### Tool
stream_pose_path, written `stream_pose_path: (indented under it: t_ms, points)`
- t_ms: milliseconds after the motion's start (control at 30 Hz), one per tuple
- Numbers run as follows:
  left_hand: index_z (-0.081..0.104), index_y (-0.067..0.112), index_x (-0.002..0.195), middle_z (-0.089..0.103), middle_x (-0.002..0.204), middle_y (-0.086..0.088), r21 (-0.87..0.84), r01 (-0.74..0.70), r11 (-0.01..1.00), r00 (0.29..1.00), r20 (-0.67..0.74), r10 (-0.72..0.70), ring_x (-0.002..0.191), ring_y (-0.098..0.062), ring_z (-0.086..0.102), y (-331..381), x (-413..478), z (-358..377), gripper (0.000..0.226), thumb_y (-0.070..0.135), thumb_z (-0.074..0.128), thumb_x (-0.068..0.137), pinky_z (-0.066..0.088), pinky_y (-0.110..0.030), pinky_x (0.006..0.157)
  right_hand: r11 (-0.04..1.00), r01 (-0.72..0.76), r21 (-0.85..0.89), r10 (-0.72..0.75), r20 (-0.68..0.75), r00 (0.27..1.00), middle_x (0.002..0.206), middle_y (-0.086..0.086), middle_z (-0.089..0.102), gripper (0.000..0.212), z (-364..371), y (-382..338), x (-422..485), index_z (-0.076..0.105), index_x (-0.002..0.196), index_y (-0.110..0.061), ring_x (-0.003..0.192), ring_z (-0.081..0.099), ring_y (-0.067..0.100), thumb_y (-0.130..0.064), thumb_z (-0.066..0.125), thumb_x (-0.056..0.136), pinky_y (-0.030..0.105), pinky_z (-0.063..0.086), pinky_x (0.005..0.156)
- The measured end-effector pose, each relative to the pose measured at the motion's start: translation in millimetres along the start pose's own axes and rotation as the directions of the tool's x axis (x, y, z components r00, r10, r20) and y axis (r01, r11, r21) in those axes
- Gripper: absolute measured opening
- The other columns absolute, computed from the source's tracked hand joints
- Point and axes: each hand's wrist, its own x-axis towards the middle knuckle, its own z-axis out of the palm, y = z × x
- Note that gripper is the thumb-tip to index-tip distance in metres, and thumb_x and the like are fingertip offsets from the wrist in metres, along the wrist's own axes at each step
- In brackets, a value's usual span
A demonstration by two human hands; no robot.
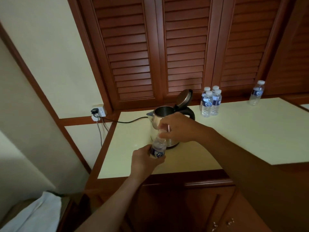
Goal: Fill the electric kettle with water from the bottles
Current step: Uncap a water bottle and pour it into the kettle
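Silver kettle (160, 124), blue-labelled white-capped bottles (211, 102); cream countertop (234, 131), brown louvred doors (167, 47)

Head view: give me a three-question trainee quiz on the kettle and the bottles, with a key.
1. True or false: the kettle has its lid standing open.
2. The right hand has its fingers curled round: A) the top of the held bottle; B) the kettle's handle; C) the power cord.
3. How many bottles stand untouched on the counter?
Key: 1 true. 2 A; the left hand grips its body. 3 five: a cluster of four and a lone bottle.
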Motion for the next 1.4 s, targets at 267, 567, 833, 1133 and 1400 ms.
stream_pose_path:
  t_ms: [267, 567, 833, 1133, 1400]
  points:
    - [0.071, 0.021, 0.095, 0.070, 0.083, 0.014, -0.107, 0.062, 0.992, 0.996, -0.052, -0.068, 0.073, 0.007, 0.063, -32.6, 2.2, -6.5, 0.033, 0.040, 0.086, 0.073, 0.043, -0.003, 0.062, 0.933, -0.272, 0.236, 0.314, -0.163, 0.935, 0.097, 0.000, 0.068, 0.026, 72.9, 63.6, -32.7, 0.069, 0.101, -0.016, 0.088, 0.064, 0.016, -0.033, 0.077, 0.083, 0.035, 0.053, 0.081]
    - [0.068, 0.018, 0.115, 0.068, 0.101, 0.015, -0.147, 0.094, 0.985, 0.987, -0.118, -0.112, 0.093, -0.002, 0.062, -43.5, -8.0, 0.8, 0.054, 0.047, 0.085, 0.072, 0.043, -0.009, 0.076, 0.873, -0.470, -0.129, 0.434, -0.235, 0.870, 0.119, -0.004, 0.058, 0.042, 126.4, 114.6, -38.0, 0.066, 0.116, -0.028, 0.114, 0.051, 0.019, -0.059, 0.060, 0.088, 0.034, 0.039, 0.092]
    - [0.073, 0.019, 0.102, 0.071, 0.080, 0.014, -0.078, 0.036, 0.996, 0.976, -0.213, -0.052, 0.072, 0.000, 0.065, -37.6, 8.2, -15.7, 0.040, 0.042, 0.087, 0.071, 0.058, -0.028, 0.065, 0.955, -0.293, -0.041, 0.259, -0.362, 0.896, 0.086, -0.008, 0.064, 0.031, 150.6, 137.3, -40.4, 0.068, 0.080, -0.024, 0.092, 0.060, 0.017, -0.052, 0.060, 0.090, 0.037, 0.053, 0.078]
    - [0.074, 0.017, 0.106, 0.071, 0.080, 0.009, 0.154, -0.135, 0.979, 0.947, -0.271, 0.173, 0.068, 0.000, 0.062, -0.2, 70.3, -64.6, 0.044, 0.039, 0.088, 0.071, 0.053, -0.026, 0.062, 0.926, -0.318, 0.204, 0.366, -0.271, 0.890, 0.125, -0.001, 0.065, 0.042, 150.1, 140.3, -39.5, 0.071, 0.112, -0.015, 0.123, 0.055, 0.017, -0.049, 0.064, 0.089, 0.023, 0.040, 0.100]
    - [0.071, 0.018, 0.104, 0.070, 0.087, -0.006, 0.390, -0.195, 0.900, 0.940, -0.187, 0.284, 0.080, -0.026, 0.063, 9.6, 117.1, -84.2, 0.042, 0.030, 0.086, 0.067, 0.043, -0.033, 0.063, 0.912, -0.307, 0.271, 0.386, -0.319, 0.865, 0.117, 0.001, 0.065, 0.036, 149.4, 139.6, -40.3, 0.069, 0.110, -0.015, 0.106, 0.061, 0.018, -0.043, 0.068, 0.088, 0.027, 0.046, 0.088]
